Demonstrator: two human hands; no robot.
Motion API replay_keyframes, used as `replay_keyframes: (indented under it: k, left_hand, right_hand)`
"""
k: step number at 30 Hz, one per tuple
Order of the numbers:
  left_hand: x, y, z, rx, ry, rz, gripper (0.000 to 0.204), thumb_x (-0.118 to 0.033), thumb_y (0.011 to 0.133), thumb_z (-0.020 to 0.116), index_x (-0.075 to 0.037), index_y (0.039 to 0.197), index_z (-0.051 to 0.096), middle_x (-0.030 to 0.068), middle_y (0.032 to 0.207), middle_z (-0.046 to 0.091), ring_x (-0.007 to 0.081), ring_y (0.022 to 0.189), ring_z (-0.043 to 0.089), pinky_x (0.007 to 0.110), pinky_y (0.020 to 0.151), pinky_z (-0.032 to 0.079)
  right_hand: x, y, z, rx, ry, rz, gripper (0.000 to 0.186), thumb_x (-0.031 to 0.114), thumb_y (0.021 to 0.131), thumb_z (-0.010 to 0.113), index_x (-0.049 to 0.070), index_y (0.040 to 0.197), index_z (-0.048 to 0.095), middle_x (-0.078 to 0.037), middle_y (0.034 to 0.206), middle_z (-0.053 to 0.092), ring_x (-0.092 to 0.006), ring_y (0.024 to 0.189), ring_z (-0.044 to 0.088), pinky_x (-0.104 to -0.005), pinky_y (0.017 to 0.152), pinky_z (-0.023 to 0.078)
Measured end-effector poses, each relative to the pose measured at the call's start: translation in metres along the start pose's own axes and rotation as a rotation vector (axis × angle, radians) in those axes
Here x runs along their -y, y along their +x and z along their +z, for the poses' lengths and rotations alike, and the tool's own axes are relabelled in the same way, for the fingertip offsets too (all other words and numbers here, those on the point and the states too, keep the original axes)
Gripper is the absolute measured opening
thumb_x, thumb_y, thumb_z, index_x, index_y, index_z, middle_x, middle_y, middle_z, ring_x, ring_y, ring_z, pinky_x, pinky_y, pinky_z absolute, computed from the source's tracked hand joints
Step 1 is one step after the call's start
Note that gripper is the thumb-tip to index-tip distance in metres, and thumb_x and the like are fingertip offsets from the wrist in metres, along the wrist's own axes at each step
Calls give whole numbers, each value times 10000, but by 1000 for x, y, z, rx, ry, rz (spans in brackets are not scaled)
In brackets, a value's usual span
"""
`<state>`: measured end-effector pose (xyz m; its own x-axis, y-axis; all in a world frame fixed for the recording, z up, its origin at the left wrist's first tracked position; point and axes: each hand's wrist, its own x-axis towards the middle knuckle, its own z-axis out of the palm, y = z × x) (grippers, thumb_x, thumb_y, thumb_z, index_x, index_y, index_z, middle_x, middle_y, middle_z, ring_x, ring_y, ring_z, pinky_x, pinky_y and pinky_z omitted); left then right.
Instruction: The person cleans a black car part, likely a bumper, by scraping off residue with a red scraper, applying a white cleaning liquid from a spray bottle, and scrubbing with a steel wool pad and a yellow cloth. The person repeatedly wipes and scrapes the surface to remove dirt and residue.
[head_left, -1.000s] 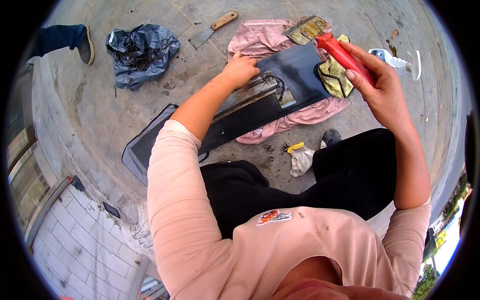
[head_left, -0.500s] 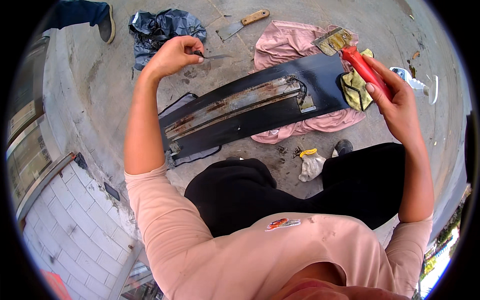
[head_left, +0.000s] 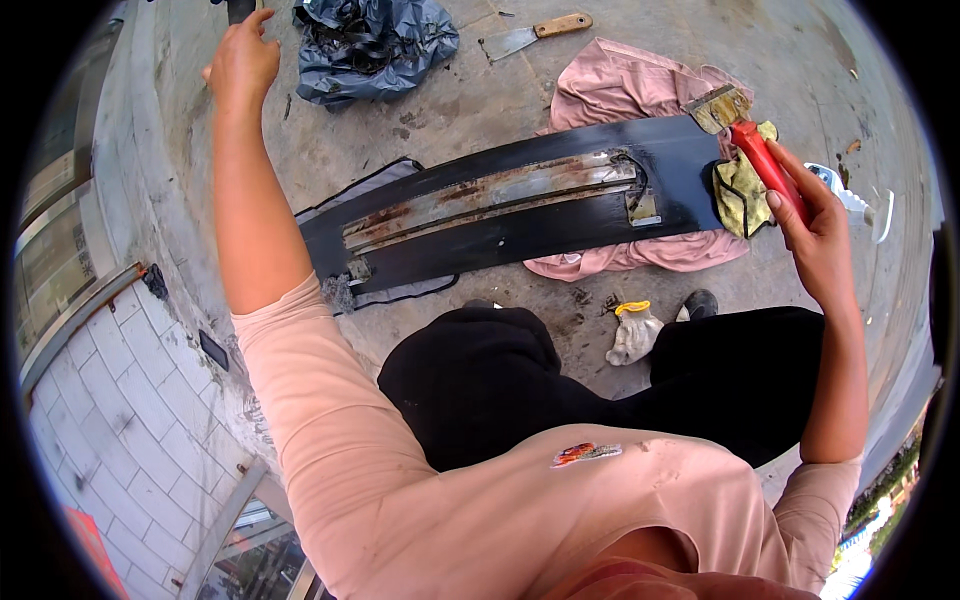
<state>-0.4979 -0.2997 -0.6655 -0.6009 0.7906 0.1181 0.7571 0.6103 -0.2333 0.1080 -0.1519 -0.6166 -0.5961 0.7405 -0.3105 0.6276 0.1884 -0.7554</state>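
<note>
Right hand (head_left: pixel 822 222) grips the scraper (head_left: pixel 776 175) beside the panel (head_left: pixel 592 139); one slip could gouge it! Left hand (head_left: pixel 246 62): grip unclear, can't tell.

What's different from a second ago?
The left hand has lifted off the long black panel and swung left, past the dark-grey plastic bag; the thin dark strip it pinched half a second ago no longer shows in it. The right hand still grips the red-handled metal scraper; the panel stays partly on the pink cloth.
</note>
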Motion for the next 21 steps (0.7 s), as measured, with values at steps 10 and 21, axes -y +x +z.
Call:
replay_keyframes:
  k: [10,21]
  left_hand:
    - [-37,-87,35,203,-101,139,441,-268,863,737,-284,1296,652,-12,1129,695,222,1069,662,486,946,404]
    - [-58,-146,46,477,3,169,449,-175,850,754,-238,1281,645,25,1106,699,201,1005,676,489,974,376]
  right_hand:
    - [-122,-48,-103,160,-214,266,548,186,976,654,90,1492,499,-59,1289,640,-84,840,568,-226,730,483]
    - [-404,-184,-43,-137,-51,522,635,193,912,743,66,1481,491,-112,1084,688,-210,935,632,-335,857,502]
